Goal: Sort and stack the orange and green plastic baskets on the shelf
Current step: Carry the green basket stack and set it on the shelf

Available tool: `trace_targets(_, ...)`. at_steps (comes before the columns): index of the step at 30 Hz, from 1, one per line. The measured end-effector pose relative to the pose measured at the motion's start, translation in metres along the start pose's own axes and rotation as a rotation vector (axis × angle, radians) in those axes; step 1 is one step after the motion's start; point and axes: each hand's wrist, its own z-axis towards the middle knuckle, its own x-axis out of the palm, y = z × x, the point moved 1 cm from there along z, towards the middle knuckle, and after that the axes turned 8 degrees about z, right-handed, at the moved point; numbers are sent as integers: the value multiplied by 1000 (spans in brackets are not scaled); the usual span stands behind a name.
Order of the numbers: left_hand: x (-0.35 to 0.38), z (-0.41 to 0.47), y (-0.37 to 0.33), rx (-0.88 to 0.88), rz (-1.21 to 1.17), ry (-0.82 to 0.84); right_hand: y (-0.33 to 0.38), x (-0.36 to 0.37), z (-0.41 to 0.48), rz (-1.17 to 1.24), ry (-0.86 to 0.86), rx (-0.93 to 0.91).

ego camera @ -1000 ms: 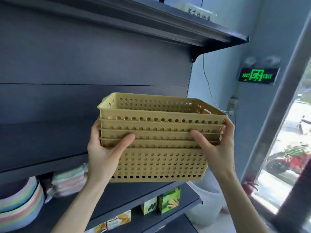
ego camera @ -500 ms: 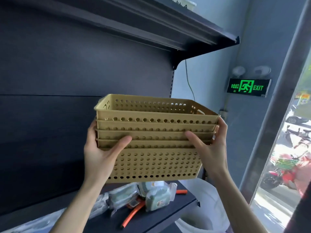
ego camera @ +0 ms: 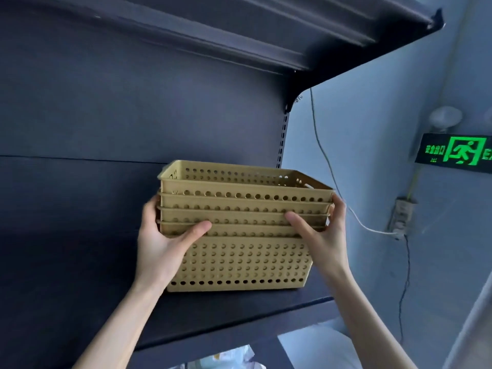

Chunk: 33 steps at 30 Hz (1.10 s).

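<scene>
4 nested tan baskets (ego camera: 239, 257) gripped between left hand (ego camera: 162, 246) and right hand (ego camera: 322, 235), above dark shelf (ego camera: 239, 312).

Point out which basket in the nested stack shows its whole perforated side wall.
The bottom basket: its full wall of holes shows, while the three above show only rim strips.

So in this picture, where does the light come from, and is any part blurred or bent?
Head view: daylight falls from the right, on the pale wall; the shelf stays dark. The basket stack and both hands, left and right, are sharp. The upper shelf bends from the wide lens.
</scene>
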Motion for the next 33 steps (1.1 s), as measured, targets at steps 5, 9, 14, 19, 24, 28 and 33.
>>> trace_targets(5,44,9,11,-28,92,-92,-40,-12,50,99,121,21)
trace_targets(9,59,23,19,-65,156,-110,-66,-10,81,141,200,20)
trace_targets(14,71,41,32,-97,216,-70,-90,-6,107,139,282,2)
trace_targets(19,77,56,42,-137,335,-83,-103,0,123,136,353,6)
trace_targets(24,79,66,52,-146,391,-71,-113,4,130,114,345,-21)
trace_targets(28,81,63,54,-150,428,-93,-118,4,131,105,345,-21)
trace_targets(33,86,57,52,-144,534,-88,-117,3,131,56,357,-6)
